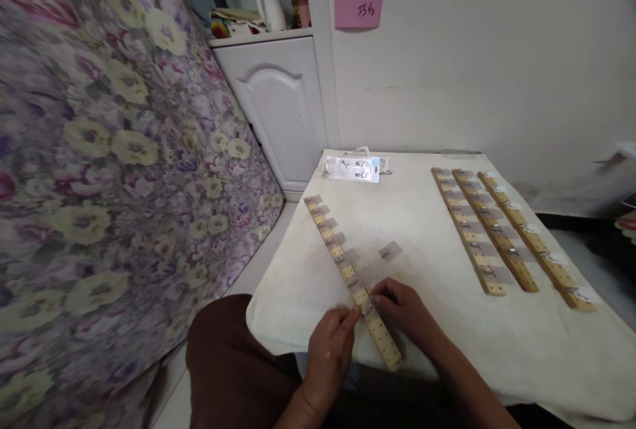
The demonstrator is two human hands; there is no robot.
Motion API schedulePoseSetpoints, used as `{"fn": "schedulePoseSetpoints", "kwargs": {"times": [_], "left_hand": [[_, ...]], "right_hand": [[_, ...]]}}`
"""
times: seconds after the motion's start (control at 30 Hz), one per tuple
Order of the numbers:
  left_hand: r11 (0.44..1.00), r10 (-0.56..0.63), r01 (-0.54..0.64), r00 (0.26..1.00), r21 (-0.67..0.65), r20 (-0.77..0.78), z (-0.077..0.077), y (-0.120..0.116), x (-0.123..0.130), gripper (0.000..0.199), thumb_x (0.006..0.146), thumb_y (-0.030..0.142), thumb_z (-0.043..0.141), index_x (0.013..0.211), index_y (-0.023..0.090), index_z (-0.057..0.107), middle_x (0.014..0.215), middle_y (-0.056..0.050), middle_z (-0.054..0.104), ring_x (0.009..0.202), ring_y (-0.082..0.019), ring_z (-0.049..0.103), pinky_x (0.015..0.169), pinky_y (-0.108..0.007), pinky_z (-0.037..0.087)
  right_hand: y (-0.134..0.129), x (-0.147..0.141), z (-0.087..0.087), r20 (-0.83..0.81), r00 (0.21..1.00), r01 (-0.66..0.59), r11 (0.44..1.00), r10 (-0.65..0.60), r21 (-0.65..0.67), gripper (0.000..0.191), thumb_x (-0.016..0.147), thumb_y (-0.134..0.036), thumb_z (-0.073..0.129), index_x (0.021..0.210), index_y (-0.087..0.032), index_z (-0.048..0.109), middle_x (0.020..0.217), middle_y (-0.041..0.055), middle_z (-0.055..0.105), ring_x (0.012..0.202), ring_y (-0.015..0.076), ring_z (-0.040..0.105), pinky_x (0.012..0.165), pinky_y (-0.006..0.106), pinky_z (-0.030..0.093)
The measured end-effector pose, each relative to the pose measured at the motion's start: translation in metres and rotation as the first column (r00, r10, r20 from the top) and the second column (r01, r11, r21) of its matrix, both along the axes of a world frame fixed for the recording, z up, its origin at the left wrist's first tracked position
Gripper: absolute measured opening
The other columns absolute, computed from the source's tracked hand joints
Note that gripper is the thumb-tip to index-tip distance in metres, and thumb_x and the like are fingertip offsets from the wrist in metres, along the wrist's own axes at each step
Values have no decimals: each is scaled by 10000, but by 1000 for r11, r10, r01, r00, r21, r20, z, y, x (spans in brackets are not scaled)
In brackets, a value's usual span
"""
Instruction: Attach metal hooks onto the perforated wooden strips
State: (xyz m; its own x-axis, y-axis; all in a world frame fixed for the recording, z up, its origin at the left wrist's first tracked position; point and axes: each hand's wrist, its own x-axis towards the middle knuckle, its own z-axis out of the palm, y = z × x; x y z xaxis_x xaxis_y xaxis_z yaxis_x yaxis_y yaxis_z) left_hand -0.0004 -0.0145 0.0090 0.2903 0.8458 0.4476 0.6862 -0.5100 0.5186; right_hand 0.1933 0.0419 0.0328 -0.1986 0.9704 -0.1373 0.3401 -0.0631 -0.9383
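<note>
A long narrow wooden strip [385,339] with rows of small holes lies slantwise on the table in front of me. Small metal pieces [339,259] with clear plastic tabs are set along it, leaving the near end bare. My left hand [328,346] is closed at the strip's left edge, thumb and fingertip against it beside the nearest metal piece [368,311]. On the other side, my right hand [401,306] is closed in a pinch close to that piece; what lies between its fingertips is hidden. A loose metal piece with a clear tab [390,251] rests just beyond my right hand.
Three similar wooden strips [467,237] with fitted pieces lie at the table's right. Clear packs of metal parts [350,169] sit at the back left of the cloth-covered table [397,204]. A flowered curtain [124,184] hangs left, and a white cabinet [283,111] stands behind.
</note>
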Motion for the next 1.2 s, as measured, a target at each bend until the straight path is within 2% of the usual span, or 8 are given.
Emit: {"fn": "schedulePoseSetpoints", "kwargs": {"times": [0.23, 0.8, 1.2], "left_hand": [[998, 34, -35, 999, -53, -18, -1, -1, 0, 406, 904, 170, 428, 1263, 324, 540, 940, -42, 635, 871, -187, 592, 755, -305, 514], [999, 40, -40, 999, -5, -6, -3, -1, -1, 401, 898, 175, 447, 1253, 332, 550, 926, -29, 650, 860, -188, 600, 751, -307, 517], [999, 45, -43, 993, 24, -105, -3, -1, -1, 408, 901, 165, 449, 1273, 315, 525, 926, -34, 648, 850, -182, 592, 744, -302, 518]], "right_hand": [[0, 0, 1, 17, 1000, 1, 1000, -1, 3, 96, 763, -251, 551, 746, -182, 616, 667, 2, 617, 658, 154, 537, 606, 251, 411], [-3, 1, -1, 31, 999, 4, 1000, -5, 14, 82, 767, -234, 546, 755, -187, 612, 668, -2, 604, 660, 154, 534, 603, 248, 402], [-3, 1, -2, 47, 999, 0, 1000, -1, 21, 83, 772, -234, 545, 764, -183, 610, 676, 1, 601, 663, 155, 530, 611, 255, 399]]}}
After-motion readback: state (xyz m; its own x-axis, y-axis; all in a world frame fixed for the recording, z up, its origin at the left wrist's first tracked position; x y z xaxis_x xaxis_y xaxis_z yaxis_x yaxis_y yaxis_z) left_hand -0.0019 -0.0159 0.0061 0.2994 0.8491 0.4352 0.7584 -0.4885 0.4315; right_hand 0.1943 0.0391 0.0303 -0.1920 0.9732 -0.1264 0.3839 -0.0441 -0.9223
